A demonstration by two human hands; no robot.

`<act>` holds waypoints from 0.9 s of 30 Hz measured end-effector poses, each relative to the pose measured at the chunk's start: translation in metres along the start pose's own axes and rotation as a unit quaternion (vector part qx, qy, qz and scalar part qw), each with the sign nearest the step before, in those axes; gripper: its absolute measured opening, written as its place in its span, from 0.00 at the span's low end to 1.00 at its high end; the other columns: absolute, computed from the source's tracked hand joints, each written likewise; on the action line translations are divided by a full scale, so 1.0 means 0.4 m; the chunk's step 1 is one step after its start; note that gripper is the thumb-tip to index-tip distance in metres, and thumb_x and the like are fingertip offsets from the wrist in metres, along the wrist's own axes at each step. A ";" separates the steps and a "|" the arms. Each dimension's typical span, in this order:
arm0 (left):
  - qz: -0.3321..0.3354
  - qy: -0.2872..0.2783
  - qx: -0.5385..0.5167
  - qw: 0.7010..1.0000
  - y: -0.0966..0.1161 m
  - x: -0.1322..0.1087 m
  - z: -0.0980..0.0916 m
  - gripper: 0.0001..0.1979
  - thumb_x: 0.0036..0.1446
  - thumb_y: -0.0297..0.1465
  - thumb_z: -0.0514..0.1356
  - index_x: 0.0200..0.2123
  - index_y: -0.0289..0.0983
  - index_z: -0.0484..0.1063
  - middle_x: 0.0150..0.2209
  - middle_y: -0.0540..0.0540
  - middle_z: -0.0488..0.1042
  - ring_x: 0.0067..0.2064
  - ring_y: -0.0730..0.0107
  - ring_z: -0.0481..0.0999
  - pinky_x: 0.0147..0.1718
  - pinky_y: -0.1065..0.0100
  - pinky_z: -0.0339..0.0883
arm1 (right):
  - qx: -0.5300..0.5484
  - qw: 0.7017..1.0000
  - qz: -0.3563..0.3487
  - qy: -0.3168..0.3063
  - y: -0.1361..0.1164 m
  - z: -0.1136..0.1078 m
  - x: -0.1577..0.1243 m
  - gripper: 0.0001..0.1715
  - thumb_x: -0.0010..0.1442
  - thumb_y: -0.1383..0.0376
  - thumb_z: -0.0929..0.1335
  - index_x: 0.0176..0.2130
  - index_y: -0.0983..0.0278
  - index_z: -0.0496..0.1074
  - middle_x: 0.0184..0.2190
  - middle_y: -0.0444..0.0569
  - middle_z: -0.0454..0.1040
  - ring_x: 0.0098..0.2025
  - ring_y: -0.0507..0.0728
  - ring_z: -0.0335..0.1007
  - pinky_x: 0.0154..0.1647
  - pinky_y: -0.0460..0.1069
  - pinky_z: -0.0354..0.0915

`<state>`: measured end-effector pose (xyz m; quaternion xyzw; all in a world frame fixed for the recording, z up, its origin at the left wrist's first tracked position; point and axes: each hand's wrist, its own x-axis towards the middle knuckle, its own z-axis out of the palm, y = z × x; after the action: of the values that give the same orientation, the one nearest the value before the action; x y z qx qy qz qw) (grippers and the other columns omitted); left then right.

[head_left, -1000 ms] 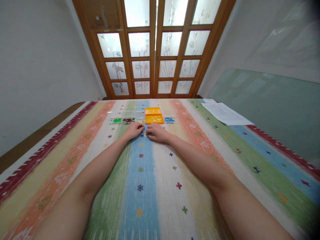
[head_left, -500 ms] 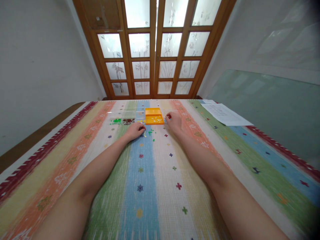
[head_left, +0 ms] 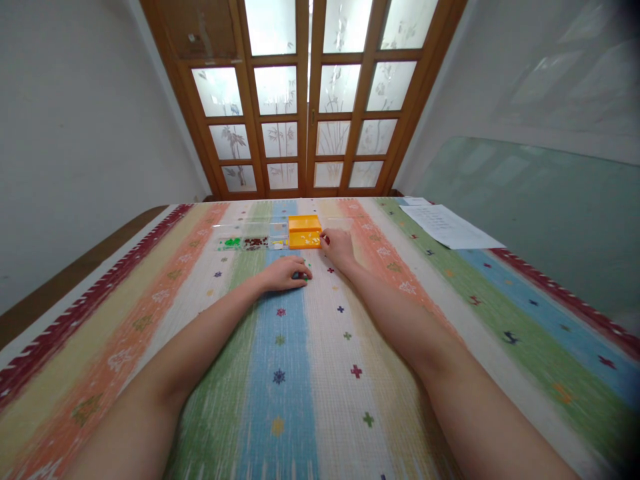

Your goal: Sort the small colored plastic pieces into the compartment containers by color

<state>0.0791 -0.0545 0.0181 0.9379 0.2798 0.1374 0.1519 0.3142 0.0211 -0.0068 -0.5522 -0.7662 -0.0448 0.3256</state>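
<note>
My left hand [head_left: 286,273] rests low on the cloth, its fingers curled together over small green pieces. The hand hides most of these pieces, and whatever is between its fingertips is too small to make out. At the right edge of an open orange box [head_left: 305,223], my right hand [head_left: 338,247] holds its fingers in a pinch. Whether a piece sits in that pinch cannot be seen. Small white pieces [head_left: 314,241] lie in the near half of the box. To its left, a clear compartment case [head_left: 240,225] holds green pieces [head_left: 233,242], dark red pieces [head_left: 256,243] and yellow ones [head_left: 278,245].
A striped tablecloth [head_left: 280,340] covers the table. White paper sheets [head_left: 445,225] lie at the back right. Behind the table stand wooden doors with frosted panes [head_left: 279,140], and a pale glass panel [head_left: 530,200] leans along the right wall.
My left hand has moved right and slightly nearer to me, now covering the loose green pieces. My right hand has shifted left and a little down, onto the orange box's right edge.
</note>
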 end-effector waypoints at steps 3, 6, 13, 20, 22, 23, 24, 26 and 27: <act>-0.002 0.002 -0.003 1.000 -0.005 0.000 0.000 0.10 0.64 0.35 0.63 0.45 0.40 0.81 0.44 0.44 0.77 0.48 0.61 0.76 0.51 0.62 0.67 | 0.001 1.000 -0.027 -0.013 -0.012 0.006 -0.007 0.10 0.68 0.64 0.65 0.42 0.61 0.78 0.38 0.52 0.81 0.44 0.62 0.70 0.48 0.55 0.53; -0.003 0.008 -0.007 1.000 -0.009 0.000 0.002 0.08 0.64 0.34 0.63 0.43 0.39 0.80 0.42 0.44 0.78 0.47 0.62 0.76 0.50 0.62 0.67 | 0.006 0.999 -0.044 -0.024 -0.016 0.010 -0.009 0.10 0.68 0.65 0.66 0.42 0.61 0.77 0.39 0.51 0.81 0.45 0.62 0.70 0.49 0.55 0.53; -0.090 0.091 -0.035 0.991 -0.041 -0.007 -0.008 0.09 0.64 0.34 0.62 0.45 0.42 0.80 0.44 0.45 0.81 0.45 0.63 0.77 0.50 0.61 0.69 | 0.027 0.998 -0.053 -0.030 -0.011 0.012 -0.010 0.09 0.67 0.65 0.66 0.42 0.61 0.77 0.39 0.52 0.81 0.43 0.61 0.71 0.48 0.54 0.54; -0.264 0.297 -0.004 0.918 -0.186 -0.081 -0.073 0.14 0.63 0.34 0.61 0.48 0.36 0.80 0.44 0.44 0.82 0.41 0.64 0.77 0.47 0.64 0.69 | 0.045 0.996 -0.063 -0.040 -0.018 0.008 -0.010 0.09 0.67 0.65 0.67 0.41 0.61 0.78 0.37 0.50 0.80 0.41 0.60 0.71 0.47 0.53 0.55; -0.327 0.351 0.010 0.877 -0.231 -0.114 -0.087 0.15 0.64 0.34 0.60 0.50 0.35 0.80 0.45 0.43 0.82 0.42 0.64 0.77 0.47 0.65 0.69 | 0.055 0.995 -0.074 -0.043 -0.022 0.007 -0.011 0.09 0.67 0.65 0.67 0.41 0.61 0.78 0.37 0.50 0.80 0.41 0.60 0.71 0.48 0.53 0.55; -0.355 0.376 0.017 0.856 -0.250 -0.130 -0.093 0.16 0.64 0.34 0.59 0.50 0.35 0.80 0.46 0.42 0.82 0.43 0.63 0.78 0.48 0.64 0.68 | 0.060 0.994 -0.082 -0.045 -0.024 0.007 -0.012 0.09 0.67 0.65 0.67 0.41 0.61 0.78 0.37 0.50 0.80 0.41 0.60 0.71 0.48 0.53 0.55; -0.378 0.397 0.024 0.836 -0.267 -0.146 -0.096 0.16 0.64 0.35 0.59 0.50 0.35 0.80 0.46 0.42 0.82 0.44 0.62 0.78 0.48 0.64 0.68 | 0.065 0.992 -0.092 -0.050 -0.027 0.007 -0.013 0.09 0.67 0.65 0.67 0.40 0.61 0.78 0.37 0.50 0.80 0.42 0.60 0.71 0.48 0.53 0.55; -0.421 0.416 0.032 0.805 -0.291 -0.171 -0.100 0.17 0.65 0.37 0.58 0.50 0.37 0.80 0.46 0.43 0.82 0.45 0.60 0.79 0.49 0.63 0.67 | 0.072 0.989 -0.115 -0.060 -0.037 0.006 -0.017 0.09 0.67 0.66 0.67 0.40 0.61 0.79 0.38 0.50 0.80 0.43 0.60 0.71 0.48 0.53 0.56; -0.441 0.418 0.037 0.793 -0.300 -0.181 -0.100 0.18 0.65 0.38 0.57 0.50 0.37 0.81 0.46 0.43 0.83 0.46 0.59 0.79 0.49 0.62 0.66 | 0.074 0.987 -0.128 -0.066 -0.044 0.006 -0.020 0.09 0.68 0.66 0.67 0.41 0.61 0.79 0.39 0.50 0.80 0.43 0.60 0.70 0.48 0.53 0.56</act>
<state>-0.0509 0.0083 -0.0012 0.5687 0.7042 0.4241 0.0293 0.2989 0.0088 -0.0079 -0.4255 -0.8515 0.0071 0.3063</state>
